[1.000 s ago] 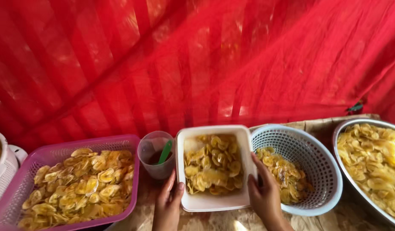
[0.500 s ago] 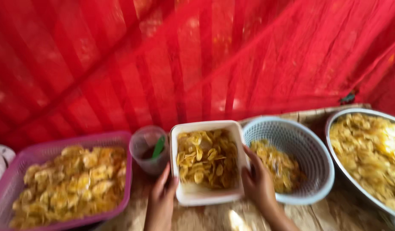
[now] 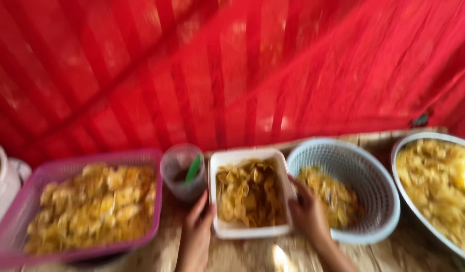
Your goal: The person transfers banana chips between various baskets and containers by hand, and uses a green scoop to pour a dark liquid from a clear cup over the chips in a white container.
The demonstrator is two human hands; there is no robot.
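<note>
A white rectangular tray (image 3: pixel 250 232) full of yellow fried chips sits in the middle of the wooden table. My left hand (image 3: pixel 197 226) grips its left side and my right hand (image 3: pixel 308 214) grips its right side. A clear plastic cup (image 3: pixel 182 173) with a green utensil in it stands just left of the tray. The picture is blurred by motion.
A pink basket (image 3: pixel 21 211) heaped with chips lies at the left. A pale blue round basket (image 3: pixel 371 174) with chips sits right of the tray, and a metal bowl (image 3: pixel 401 151) of chips is at the far right. A white pot (image 3: pixel 3 184) shows at the left edge. Red cloth hangs behind.
The view has shifted and blurred. Both hands stay on the white tray, which sits slightly lower and nearer to me in the picture.
</note>
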